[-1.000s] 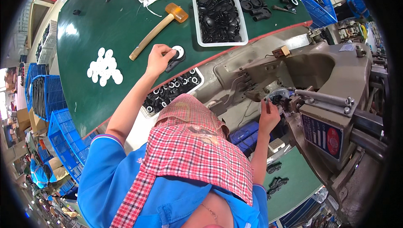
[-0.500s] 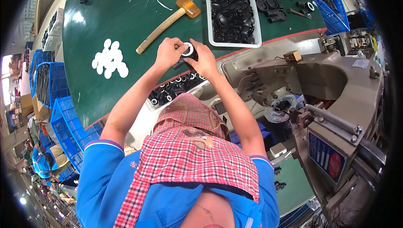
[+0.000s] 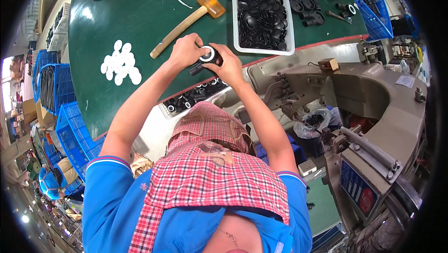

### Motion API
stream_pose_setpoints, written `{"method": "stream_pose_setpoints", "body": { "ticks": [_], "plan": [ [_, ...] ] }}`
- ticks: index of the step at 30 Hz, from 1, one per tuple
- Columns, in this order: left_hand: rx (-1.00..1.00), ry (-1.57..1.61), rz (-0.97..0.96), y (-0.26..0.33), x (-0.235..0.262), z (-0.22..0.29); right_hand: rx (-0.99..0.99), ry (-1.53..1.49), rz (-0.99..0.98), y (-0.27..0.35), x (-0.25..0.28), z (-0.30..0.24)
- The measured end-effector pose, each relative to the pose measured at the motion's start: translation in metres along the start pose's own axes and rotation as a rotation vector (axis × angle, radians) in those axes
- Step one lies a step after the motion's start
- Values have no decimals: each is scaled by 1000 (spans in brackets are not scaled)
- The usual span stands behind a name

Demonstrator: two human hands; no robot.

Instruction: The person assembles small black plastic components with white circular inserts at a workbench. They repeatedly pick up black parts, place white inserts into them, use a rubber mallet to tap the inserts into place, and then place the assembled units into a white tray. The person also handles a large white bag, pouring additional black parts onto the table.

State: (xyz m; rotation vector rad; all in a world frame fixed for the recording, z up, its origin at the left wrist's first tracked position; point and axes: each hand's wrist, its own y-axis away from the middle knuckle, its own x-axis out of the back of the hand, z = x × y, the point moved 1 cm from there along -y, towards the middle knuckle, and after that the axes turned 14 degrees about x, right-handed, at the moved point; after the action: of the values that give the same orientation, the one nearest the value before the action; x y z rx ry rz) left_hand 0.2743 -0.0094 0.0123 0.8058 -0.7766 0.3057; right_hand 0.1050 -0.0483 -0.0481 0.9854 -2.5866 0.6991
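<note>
My right hand curls round a black round plastic part with a white ring on its face and a short black stem at its lower left. My left hand is closed, fingertips pressed on the ring's upper left edge; a dark centre shows inside the ring. Both hands are over the near edge of the green table. Just beyond my left hand lies a mallet with an amber head and wooden handle. White discs are piled to the left.
A white bin of black round caps stands right of the mallet. Below the table edge, a tray holds black parts with white rings. A large grey machine stands at right. Loose black parts lie far right; blue crates stand left.
A dark centre now shows inside the white ring, where it looked pale before. My left fingers have shifted slightly over the ring, and both hands still hold the part.
</note>
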Motion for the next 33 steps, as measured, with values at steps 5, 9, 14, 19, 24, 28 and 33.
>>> {"method": "stream_pose_setpoints", "body": {
  "ticks": [5, 9, 14, 19, 24, 28, 33],
  "plan": [
    [-76, -53, 53, -4, 0, 1, 14, 1, 12, -1, 0, 0],
    [-118, -90, 81, -7, 0, 4, -12, 11, -7, -2, 1, -4],
    [-163, -64, 179, 3, -8, 2, 6, 5, 15, -1, 1, -4],
    [-10, 144, -37, 6, -4, 3, 0, -7, 17, -1, 1, -3],
    [95, 227, -165, 6, 9, 12, 21, -1, 32, 0, 1, -1],
    [143, 209, -190, -3, 9, 9, 5, -26, 22, -1, 2, -3],
    [131, 173, -152, 3, 7, 12, 6, -41, 37, -1, 2, -2]
  ]
}}
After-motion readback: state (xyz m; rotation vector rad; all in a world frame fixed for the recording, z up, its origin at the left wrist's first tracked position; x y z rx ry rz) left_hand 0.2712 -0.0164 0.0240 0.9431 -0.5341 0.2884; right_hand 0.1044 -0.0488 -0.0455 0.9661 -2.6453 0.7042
